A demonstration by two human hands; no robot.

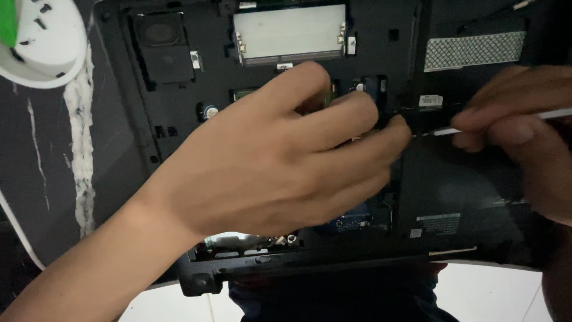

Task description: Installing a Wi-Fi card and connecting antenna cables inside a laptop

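Note:
An opened black laptop [179, 119] lies upside down on a dark marble surface, its bottom cover off. A silvery memory slot [289, 33] shows at the top, a blue circuit board [351, 222] near the front edge. My left hand [268, 161] reaches across the middle of the chassis, fingers curled with the tips pressing on an inner part that they hide. My right hand [518, 119] comes in from the right and pinches a thin white-handled tool [453, 130], whose tip points at my left fingertips.
A white round dish [47, 48] holding small dark screws and something green sits at the top left. The dark marble top [47, 179] has white veins. A white cable [18, 232] curves along the left edge. Pale floor shows below.

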